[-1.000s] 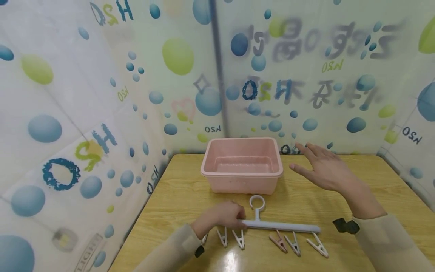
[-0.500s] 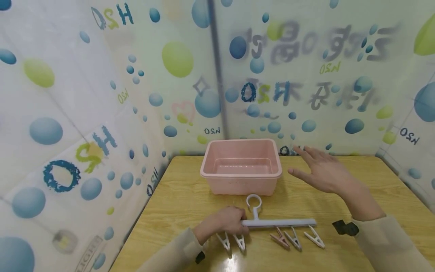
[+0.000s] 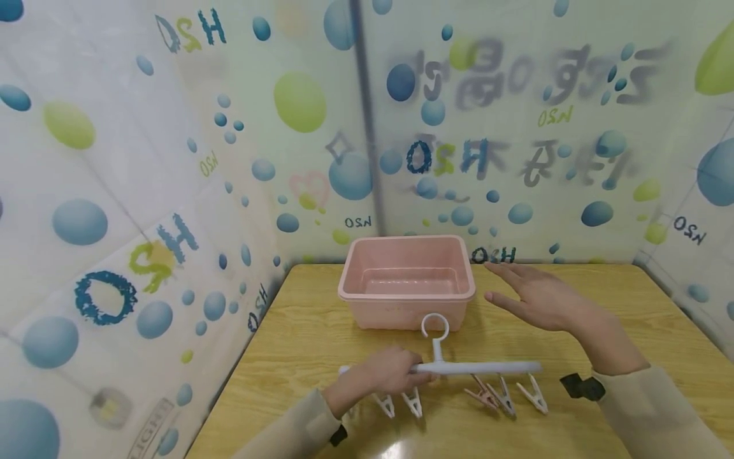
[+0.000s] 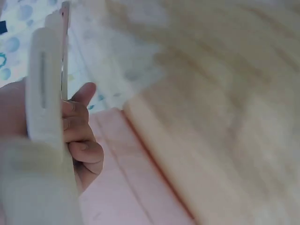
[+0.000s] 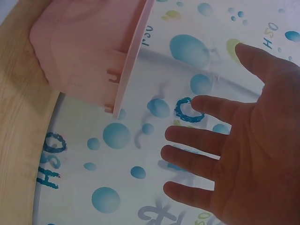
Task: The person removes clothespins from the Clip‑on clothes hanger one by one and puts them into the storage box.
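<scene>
My left hand (image 3: 390,370) grips the bar of a white clip hanger (image 3: 487,368) just left of its ring-shaped hook (image 3: 436,327). In the left wrist view the fingers (image 4: 82,124) curl round the bar, seen end-on. Under the bar hang several clothespins: white ones (image 3: 413,403) by my left hand, and a pinkish clothespin (image 3: 483,394) among those to the right. My right hand (image 3: 539,296) is held in the air right of the pink basin, fingers straight and spread, with nothing in it; the right wrist view shows its bare palm (image 5: 258,154).
A pink rectangular basin (image 3: 413,312) stands on the wooden table (image 3: 298,319), behind the hanger. Its inner floor shows nothing inside. A patterned curtain (image 3: 516,127) with blue and green dots surrounds the table at the back and sides.
The hanger has risen a little and tilted in my left hand, its hook now overlapping the basin's front, and the clothespins dangle. My right hand has shifted only slightly.
</scene>
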Demonstrator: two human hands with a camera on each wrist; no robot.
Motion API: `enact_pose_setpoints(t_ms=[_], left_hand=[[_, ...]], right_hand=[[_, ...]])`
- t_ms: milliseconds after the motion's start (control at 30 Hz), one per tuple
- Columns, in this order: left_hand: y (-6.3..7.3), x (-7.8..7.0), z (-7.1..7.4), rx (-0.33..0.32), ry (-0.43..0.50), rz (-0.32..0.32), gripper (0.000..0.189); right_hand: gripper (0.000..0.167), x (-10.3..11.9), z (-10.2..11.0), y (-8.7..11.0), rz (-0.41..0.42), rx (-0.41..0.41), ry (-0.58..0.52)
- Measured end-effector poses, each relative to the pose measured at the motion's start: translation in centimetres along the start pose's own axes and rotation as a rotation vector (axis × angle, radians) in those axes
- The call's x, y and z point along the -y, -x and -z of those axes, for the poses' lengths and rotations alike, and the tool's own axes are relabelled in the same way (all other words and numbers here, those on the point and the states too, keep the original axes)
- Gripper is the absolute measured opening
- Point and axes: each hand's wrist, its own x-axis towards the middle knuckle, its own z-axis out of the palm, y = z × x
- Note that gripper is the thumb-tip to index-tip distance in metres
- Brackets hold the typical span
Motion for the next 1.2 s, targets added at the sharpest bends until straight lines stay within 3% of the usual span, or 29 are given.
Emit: enact_pose_setpoints(t_ms=[233,500,767,967,1200], left_hand=[[0.4,-0.2,2.9,-0.113,-0.072,-0.084,0.040],[0.4,-0.2,7.1,-0.241,-0.222,-0.055,0.032],[-0.3,1.3,10.2,-0.299,-0.303,-0.031,0.036],[-1.1,2.2,12.6,-0.308,-0.279,0.011,0.037],[-1.8,3.5,15.2,-0.352,-0.335,-0.020,0.040]], right_hand=[[0.070,0.4,0.5,-0.3,0.019,-0.006,-0.007],[0.068,0.9,1.5,-0.8,0.030,-0.004,0.015],[0.068,1.1,2.1,-1.4,0.032,-0.007,-0.010],[0.069,1.3,2.6,-2.0,0.036,-0.033,0.003],[0.070,1.6,3.3,-2.5,0.048,-0.081,0.048]])
